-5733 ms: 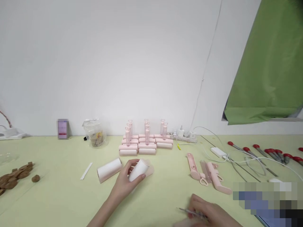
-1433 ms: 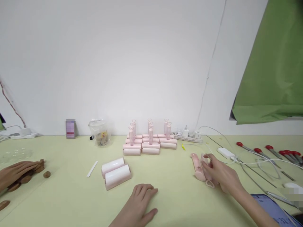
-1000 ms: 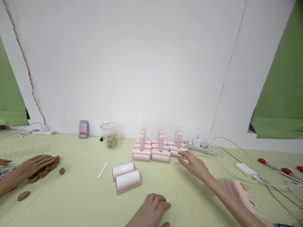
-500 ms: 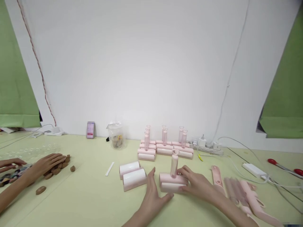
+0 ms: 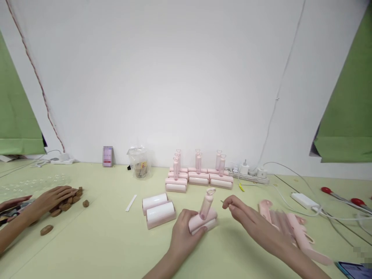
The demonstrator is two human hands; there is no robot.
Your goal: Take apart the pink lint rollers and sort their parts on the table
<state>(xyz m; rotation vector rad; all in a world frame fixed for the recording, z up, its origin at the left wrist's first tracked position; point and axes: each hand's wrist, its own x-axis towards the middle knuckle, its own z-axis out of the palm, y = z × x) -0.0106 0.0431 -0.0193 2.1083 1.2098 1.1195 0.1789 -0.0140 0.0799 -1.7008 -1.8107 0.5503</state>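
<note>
Clearly, the left hand is clamped on the left end of a pink lint roller, its fingers behind the pink cover and its thumb along the front lower edge. The roller's body slants, right end farther from the person, and its clear pink handle stands up from the middle, leaning right, just past the gripping fingers. The right half of the body sticks out of the grip toward the other hand.

The right hand is near the roller's right end, apart from it, with its fingers curled in close together. A small dark tip shows at the fingertips; whether they pinch something cannot be told.

To the left of the left hand, 2 white rolls in pink half-covers lie side by side on the pale green table, with a thin white strip farther left. Beyond the held roller, 7 more pink rollers stand grouped near the wall, handles upright. Loose pink parts lie right of the right hand, partly behind its forearm.

At the far left, a co-worker's hand rests on a pile of brown pieces. A bagged cup stands near the wall.
</note>
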